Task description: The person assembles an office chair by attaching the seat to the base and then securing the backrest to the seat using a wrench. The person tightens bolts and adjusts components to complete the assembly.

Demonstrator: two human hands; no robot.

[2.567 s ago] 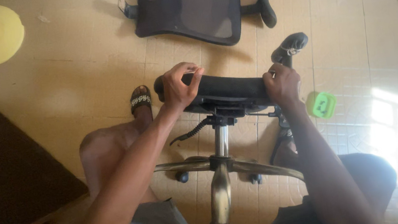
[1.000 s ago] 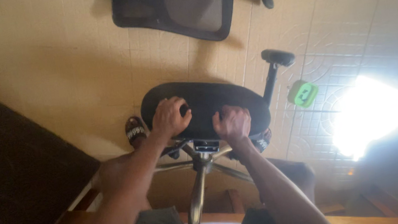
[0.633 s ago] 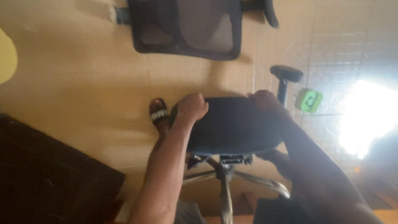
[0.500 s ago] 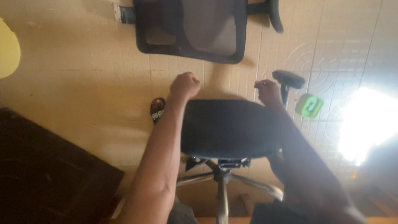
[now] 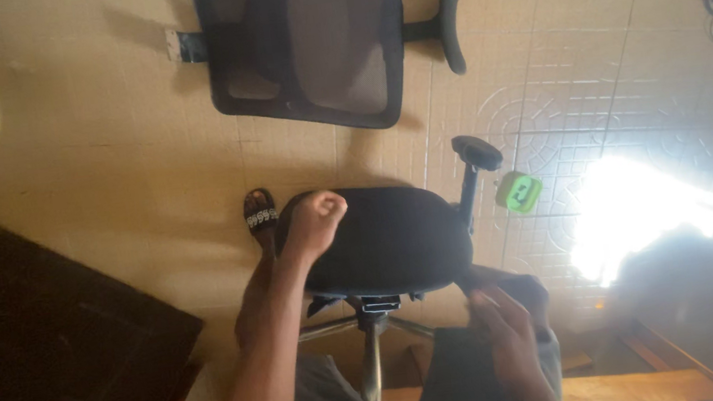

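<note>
A: Where is the black padded office chair seat?
B: On its chrome column, over the beige tiled floor.
A: And the hands?
B: Left hand fisted on the seat's edge; right hand below it, fingers loosely apart.

Warm, yellowish daylight filled the room. A patch of sun on the floor at right burned out to white glare, washing out the tiles around it. The dark cabinet at left sat in deep shade with no detail. The seat threw a soft shadow. The right hand was smeared with motion blur; the edges looked soft.
</note>
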